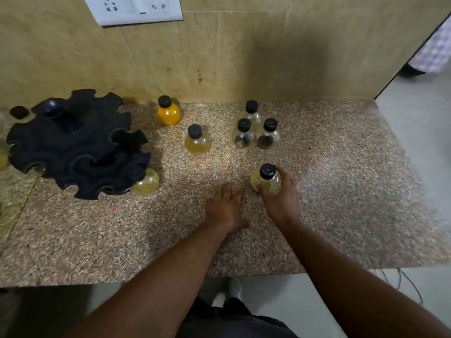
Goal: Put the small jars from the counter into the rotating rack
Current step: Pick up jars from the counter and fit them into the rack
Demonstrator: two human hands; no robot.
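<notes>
Wrapping yellow jar (265,179) (upright): right grip (280,196) closed | left grip (225,207) flat, empty

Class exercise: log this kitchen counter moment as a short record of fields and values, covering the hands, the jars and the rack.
right hand: gripping a pale yellow jar on the counter
left hand: flat on the counter, empty
loose jars: orange jar, yellow jar, three clear jars
rack: black, at the left, one jar in a lower slot
</notes>
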